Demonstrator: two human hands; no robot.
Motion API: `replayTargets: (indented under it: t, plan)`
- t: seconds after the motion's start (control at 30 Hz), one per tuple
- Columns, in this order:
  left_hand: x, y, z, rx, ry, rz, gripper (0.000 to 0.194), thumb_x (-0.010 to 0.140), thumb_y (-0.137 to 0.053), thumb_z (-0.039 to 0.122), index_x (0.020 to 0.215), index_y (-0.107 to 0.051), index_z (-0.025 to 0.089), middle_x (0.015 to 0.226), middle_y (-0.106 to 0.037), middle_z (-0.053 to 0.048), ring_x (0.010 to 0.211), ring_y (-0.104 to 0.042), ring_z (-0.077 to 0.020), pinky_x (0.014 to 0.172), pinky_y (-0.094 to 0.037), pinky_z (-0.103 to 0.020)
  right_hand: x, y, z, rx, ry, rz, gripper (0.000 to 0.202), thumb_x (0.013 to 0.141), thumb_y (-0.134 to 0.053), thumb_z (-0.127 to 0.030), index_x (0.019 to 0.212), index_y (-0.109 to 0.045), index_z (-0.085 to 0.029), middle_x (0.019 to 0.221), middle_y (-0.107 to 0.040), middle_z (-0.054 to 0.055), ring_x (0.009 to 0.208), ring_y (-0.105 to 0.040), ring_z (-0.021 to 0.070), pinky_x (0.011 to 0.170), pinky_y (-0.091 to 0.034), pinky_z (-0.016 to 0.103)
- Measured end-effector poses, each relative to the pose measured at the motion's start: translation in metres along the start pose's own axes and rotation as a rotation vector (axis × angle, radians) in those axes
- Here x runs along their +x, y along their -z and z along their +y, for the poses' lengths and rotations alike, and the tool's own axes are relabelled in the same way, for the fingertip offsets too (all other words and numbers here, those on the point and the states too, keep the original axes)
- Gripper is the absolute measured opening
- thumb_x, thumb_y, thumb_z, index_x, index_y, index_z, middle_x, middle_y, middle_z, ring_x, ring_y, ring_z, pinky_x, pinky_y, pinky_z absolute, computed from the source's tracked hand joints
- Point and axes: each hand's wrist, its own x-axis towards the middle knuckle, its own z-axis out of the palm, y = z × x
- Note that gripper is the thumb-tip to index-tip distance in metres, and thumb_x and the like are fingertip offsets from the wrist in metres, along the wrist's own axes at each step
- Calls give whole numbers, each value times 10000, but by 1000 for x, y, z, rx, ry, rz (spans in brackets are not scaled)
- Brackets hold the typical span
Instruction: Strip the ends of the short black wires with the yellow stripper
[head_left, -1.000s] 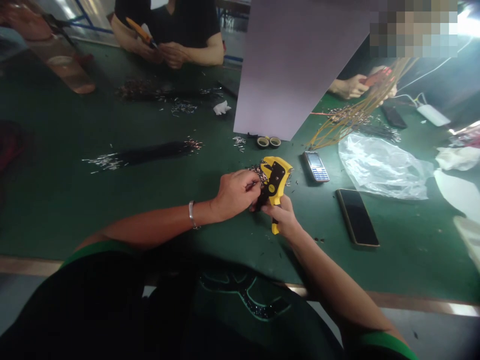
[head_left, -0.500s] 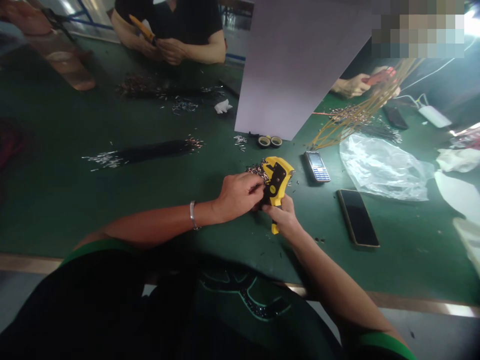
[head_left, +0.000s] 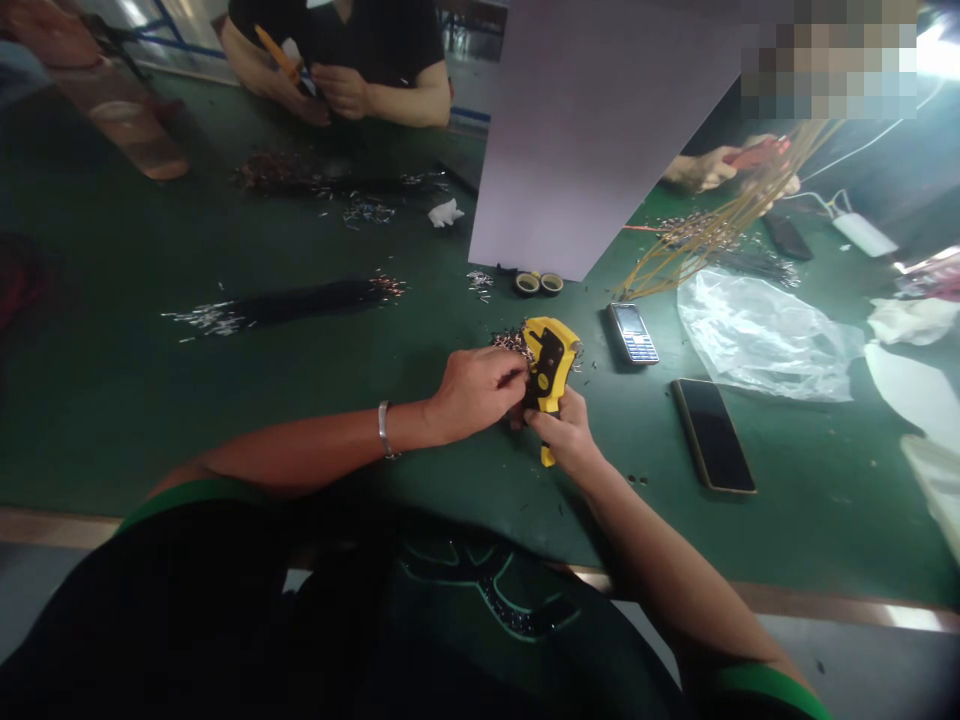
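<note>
My right hand [head_left: 568, 432] is wrapped round the handles of a yellow and black wire stripper [head_left: 553, 362], its head pointing up and away from me. Beside the tool's left side, my left hand [head_left: 480, 392] is closed in a pinch; whatever lies between its fingertips is too small and shaded to make out. Just beyond those fingers is a pile of short wires with bare metal ends [head_left: 510, 340], partly covered by the hand and the tool. A bundle of black wires [head_left: 307, 300] with silver and coppery ends lies on the green table to the left.
A grey upright panel [head_left: 592, 130] stands ahead, with two tape rolls [head_left: 538, 284] at its foot. To the right are a keypad phone [head_left: 633, 333], a smartphone [head_left: 712, 436] and a clear plastic bag [head_left: 772, 335]. Co-workers' hands [head_left: 341, 92] handle tools across the table [head_left: 337, 240].
The wire stripper's head has shifted slightly left and down, tilting a little in my right hand. My left hand stays almost where it was. Across the table, a co-worker's hands have moved slightly.
</note>
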Motion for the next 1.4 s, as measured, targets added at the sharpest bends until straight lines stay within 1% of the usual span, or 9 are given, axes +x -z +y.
replayTargets:
  t: [0.17,0.33,0.53,0.83,0.93,1.03,1.2,1.4]
  plan:
    - [-1,-1,-1,-19,-23,2,185,824,-570,135,659,-641,180,621,-651,15,568,-553,-103,562,-410,-244,-1,0,1,-22,-5,0,137,629,-604,-195,763,-576,-195,598,-598,-31,502,-551,139,518,-441,286]
    - [-1,-1,0,-17,12,-27,163,817,-576,138,691,-665,187,639,-669,10,585,-569,-109,571,-426,-246,-1,-1,-1,-51,0,-16,101,633,-585,-195,730,-557,-200,567,-587,-30,488,-536,138,501,-425,280]
    - [0,0,0,-36,43,-60,159,816,-578,140,711,-687,190,651,-680,3,596,-579,-116,583,-439,-253,-2,1,1,-106,5,-2,80,632,-564,-177,705,-553,-206,532,-586,-32,469,-520,138,486,-410,279]
    - [1,1,-1,-78,85,-72,163,802,-591,135,673,-680,184,630,-656,14,589,-561,-107,575,-420,-239,-1,2,8,-115,17,14,121,623,-554,-158,732,-554,-211,532,-569,-52,441,-505,127,456,-416,268]
    - [2,1,-1,-98,108,-73,158,793,-599,125,673,-686,178,625,-646,20,581,-547,-101,570,-409,-232,0,0,9,-78,-2,43,136,611,-563,-156,731,-542,-217,519,-543,-68,405,-483,118,420,-400,262]
    - [3,2,-3,-122,135,-61,153,787,-600,114,684,-697,173,632,-649,20,584,-543,-98,564,-402,-224,1,-2,11,-34,-10,45,124,614,-574,-161,715,-531,-220,493,-520,-81,374,-457,110,389,-381,256]
    - [6,0,-11,-172,184,-47,137,780,-599,106,720,-709,160,664,-672,10,604,-560,-98,552,-403,-212,3,-3,13,4,-40,55,129,614,-594,-173,721,-536,-215,468,-516,-88,353,-456,105,371,-378,247]
    - [9,-2,-19,-272,238,-52,126,797,-599,140,729,-704,155,651,-690,7,574,-559,-94,537,-421,-210,7,-1,13,180,-106,44,176,598,-617,-192,756,-542,-210,460,-514,-97,339,-449,98,364,-406,241]
